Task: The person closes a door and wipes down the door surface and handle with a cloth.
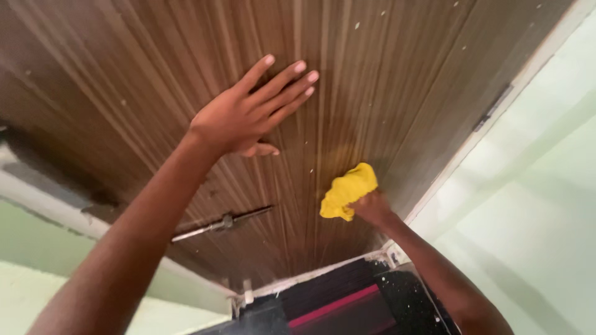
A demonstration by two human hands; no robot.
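Observation:
A brown wood-grain door (385,68) fills most of the head view. My left hand (248,115) lies flat against the door's upper part with its fingers spread, holding nothing. Lower and to the right, my right hand (372,208) grips a bunched yellow cloth (347,189) and presses it onto the door's surface. Most of my right hand is hidden behind the cloth.
A metal sliding bolt (220,223) is fixed on the door's left side. Pale green walls (534,186) flank the door, with a hinge (493,108) on the right frame. At the door's foot lies a dark mat with a pink stripe (335,307) on speckled black floor.

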